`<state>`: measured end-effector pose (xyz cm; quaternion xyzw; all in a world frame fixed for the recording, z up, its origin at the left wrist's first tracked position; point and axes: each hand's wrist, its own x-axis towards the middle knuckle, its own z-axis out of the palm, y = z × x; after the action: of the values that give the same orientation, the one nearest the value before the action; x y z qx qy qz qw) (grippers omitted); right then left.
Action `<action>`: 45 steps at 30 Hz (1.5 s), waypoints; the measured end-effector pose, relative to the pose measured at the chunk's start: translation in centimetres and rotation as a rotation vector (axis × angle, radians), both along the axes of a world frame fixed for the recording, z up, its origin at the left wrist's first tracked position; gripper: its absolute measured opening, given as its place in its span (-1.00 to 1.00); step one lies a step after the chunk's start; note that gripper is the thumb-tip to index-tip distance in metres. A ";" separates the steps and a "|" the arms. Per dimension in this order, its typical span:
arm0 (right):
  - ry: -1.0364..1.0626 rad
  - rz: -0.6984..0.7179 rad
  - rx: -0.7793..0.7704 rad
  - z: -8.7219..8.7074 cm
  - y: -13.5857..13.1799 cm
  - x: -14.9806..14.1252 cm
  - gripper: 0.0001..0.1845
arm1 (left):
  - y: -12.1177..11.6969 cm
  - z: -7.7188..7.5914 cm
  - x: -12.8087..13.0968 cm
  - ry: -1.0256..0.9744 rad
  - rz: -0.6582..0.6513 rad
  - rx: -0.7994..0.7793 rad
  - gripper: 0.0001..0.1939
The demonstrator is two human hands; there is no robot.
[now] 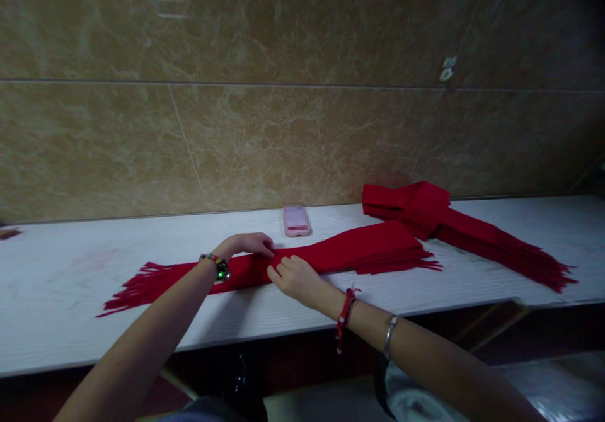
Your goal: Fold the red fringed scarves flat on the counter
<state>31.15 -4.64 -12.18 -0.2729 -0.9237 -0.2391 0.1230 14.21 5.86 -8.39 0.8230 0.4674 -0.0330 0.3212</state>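
A long red scarf (pixel 350 249) with fringed ends lies folded lengthwise across the white table. My left hand (pixel 249 244) bends over its far edge near the middle, fingers curled on the cloth. Close beside it, my right hand (pixel 297 278) grips the same scarf from the near side, with bent fingers pressed on the fabric. Just what the fingertips pinch is partly hidden. Off to the right, another folded red scarf (pixel 423 205) lies wrapped in a knot-like fold, its fringed tail stretching rightward; the first scarf's right end comes up against it.
Behind the scarf, a phone in a pinkish case (pixel 297 222) lies on the white table (pixel 66 283). A brown marbled tile wall (pixel 265 145) rises along the table's back edge. At the far left edge is a small brown object (pixel 9 233).
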 end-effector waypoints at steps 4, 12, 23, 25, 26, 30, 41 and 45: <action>0.020 -0.045 -0.005 0.8 -0.6 0.3 -0.88 | -0.1 0.3 -0.6 -0.096 0.017 -0.066 -0.70; 0.056 -0.164 0.034 5.5 -1.6 2.5 -0.77 | -1.1 3.0 0.2 -0.564 0.130 -0.331 -0.69; 0.066 -0.498 0.082 14.2 -2.6 14.9 -0.63 | 0.4 10.5 14.2 -0.883 -0.022 -0.368 -0.77; 0.036 -0.535 0.099 14.3 -2.4 17.7 -0.63 | 1.0 10.6 17.8 -0.845 -0.046 -0.396 -0.78; 0.029 -0.560 0.102 14.1 -2.2 19.0 -0.64 | 1.3 10.4 19.5 -0.815 -0.051 -0.403 -0.79; 0.015 -0.656 0.055 11.0 -1.4 23.5 -0.65 | 2.3 8.7 25.1 -0.631 -0.007 -0.350 -0.84; 0.207 -0.609 0.011 3.3 0.2 27.2 -0.63 | 2.2 4.9 24.7 -0.303 -0.100 -0.166 -0.63; 0.143 -0.514 0.011 4.1 0.5 27.3 -0.73 | 1.0 5.6 20.3 -0.248 -0.070 0.025 -0.50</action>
<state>58.44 -4.14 -8.06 -0.5140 -0.8118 -0.2476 0.1246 34.54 6.85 -2.83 0.8405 0.3956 0.0636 0.3648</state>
